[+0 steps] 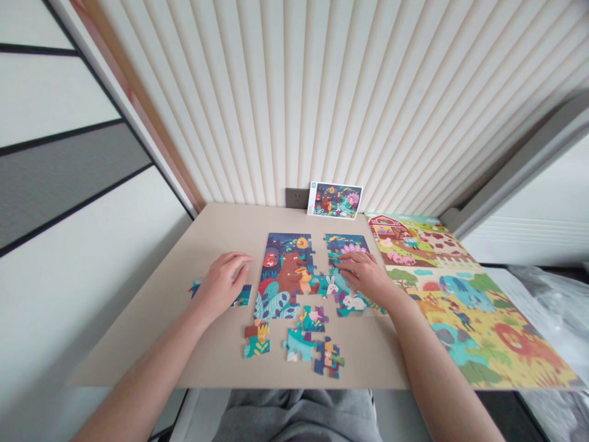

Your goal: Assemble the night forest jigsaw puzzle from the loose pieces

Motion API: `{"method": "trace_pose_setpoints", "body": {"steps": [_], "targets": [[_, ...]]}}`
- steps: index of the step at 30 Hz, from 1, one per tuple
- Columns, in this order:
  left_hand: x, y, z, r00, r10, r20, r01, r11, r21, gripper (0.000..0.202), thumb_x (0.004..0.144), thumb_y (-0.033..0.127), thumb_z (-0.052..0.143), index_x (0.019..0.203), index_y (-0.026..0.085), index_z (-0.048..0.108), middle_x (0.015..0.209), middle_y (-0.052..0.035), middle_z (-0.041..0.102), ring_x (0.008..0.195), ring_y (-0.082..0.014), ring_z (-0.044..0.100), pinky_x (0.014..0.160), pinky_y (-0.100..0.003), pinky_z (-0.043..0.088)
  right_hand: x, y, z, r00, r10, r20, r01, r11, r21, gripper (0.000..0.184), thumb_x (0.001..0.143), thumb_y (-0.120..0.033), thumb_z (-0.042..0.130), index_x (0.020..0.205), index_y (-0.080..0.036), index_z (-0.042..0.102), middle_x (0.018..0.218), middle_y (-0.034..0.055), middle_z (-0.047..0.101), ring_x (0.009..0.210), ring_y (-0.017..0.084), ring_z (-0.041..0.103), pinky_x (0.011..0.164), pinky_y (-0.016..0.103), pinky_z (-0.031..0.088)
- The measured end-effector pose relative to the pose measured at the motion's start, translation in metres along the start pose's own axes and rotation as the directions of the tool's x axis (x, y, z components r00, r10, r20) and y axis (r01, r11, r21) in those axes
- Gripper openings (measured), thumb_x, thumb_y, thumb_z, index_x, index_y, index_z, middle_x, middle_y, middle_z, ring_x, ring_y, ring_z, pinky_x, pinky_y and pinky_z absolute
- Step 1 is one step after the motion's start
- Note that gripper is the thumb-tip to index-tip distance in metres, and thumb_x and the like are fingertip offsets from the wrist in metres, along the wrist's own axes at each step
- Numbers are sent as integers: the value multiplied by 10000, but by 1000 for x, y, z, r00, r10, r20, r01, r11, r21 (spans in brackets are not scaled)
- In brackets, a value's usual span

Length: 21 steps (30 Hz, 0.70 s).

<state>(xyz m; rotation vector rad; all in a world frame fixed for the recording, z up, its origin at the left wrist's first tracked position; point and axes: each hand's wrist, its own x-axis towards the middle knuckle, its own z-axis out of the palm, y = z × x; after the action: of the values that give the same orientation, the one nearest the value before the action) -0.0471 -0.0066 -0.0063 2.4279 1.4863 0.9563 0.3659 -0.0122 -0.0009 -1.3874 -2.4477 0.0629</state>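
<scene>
A jigsaw puzzle lies partly assembled in the middle of the table. Its left section (289, 268) shows a brown bear, and its right section (344, 240) shows rabbits and a pink-fringed shape. A gap separates the two at the top; pieces bridge them lower down. My right hand (363, 274) rests over the right section, fingers spread, covering part of it. Left of the bear section, my left hand (224, 279) hovers with fingers loosely stretched, nothing visible in them. Under it, puzzle pieces (243, 296) are partly hidden. Nearer me lie loose pieces: yellow-and-teal (257, 339), teal (300, 345) and dark blue (328, 357).
A picture card (335, 201) of the same scene leans on the ribbed wall, beside a socket (297, 197). At the right lie a farm puzzle (421, 242) and an animal puzzle (478, 325). Clear plastic wrap (547, 307) sits beyond the table's right edge.
</scene>
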Motion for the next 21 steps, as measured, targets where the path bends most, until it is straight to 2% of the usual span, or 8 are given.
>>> {"method": "trace_pose_setpoints", "body": {"steps": [9,17,21], "targets": [[0,0,1,1000,0,3,0,1000,-1,230,1020,283,472,1123,221,669,1124,-64,697,1100,-248,636,1011,-405,485,0,-7,-4,1000,13,9,-12,998,-62,239,1019,-289,602,1191,-319,765,1284,49,722,1212,257,629,1086,438,409],[-1,-4,2,1000,11,6,-11,1000,-2,231,1024,281,474,1132,219,669,1134,-66,695,1109,-247,632,1014,-415,488,2,-16,-1,999,44,29,-41,994,-99,236,1026,-292,594,1181,-274,771,1272,81,724,1178,255,652,1073,447,420],[3,2,1,997,73,17,-73,997,3,241,1030,286,476,1137,216,680,1157,-76,689,1120,-245,634,1023,-418,497,1,-19,3,998,69,13,-68,994,-89,276,1031,-273,569,1243,-239,743,1309,107,698,1218,276,636,1075,448,450]]}}
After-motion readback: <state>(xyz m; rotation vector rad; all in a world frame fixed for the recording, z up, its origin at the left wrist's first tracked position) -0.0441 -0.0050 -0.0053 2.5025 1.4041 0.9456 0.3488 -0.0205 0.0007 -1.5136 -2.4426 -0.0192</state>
